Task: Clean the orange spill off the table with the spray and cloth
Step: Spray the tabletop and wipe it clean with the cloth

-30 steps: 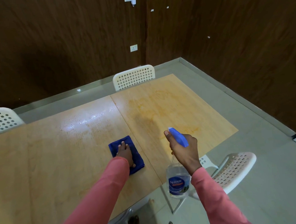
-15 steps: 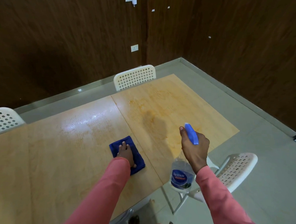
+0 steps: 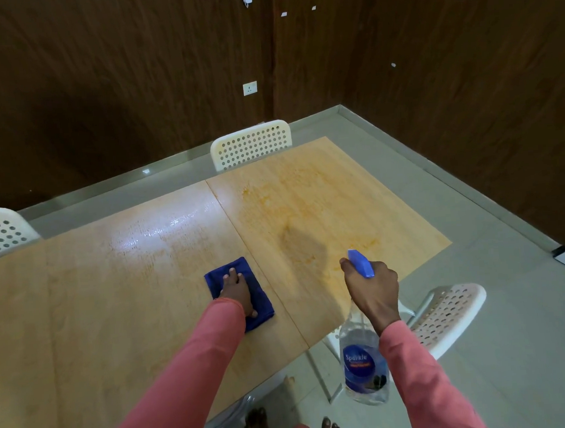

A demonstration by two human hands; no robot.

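Orange spill [image 3: 311,212] is staining the worktop [image 3: 98,307] right of the blue cloth [image 3: 238,292], which the left hand [image 3: 238,291] is pressing flat. Right hand [image 3: 373,289] is gripping the spray bottle [image 3: 365,367]; aiming squarely over the stain would likely wet it evenly.

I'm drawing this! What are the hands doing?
Left hand: open, pressing flat on the cloth.
Right hand: gripping the spray.

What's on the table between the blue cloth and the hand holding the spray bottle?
In the head view, nothing stands between the blue cloth and the right hand gripping the spray bottle: only tabletop, crossed by the panel seam, with faint orange spill smears.
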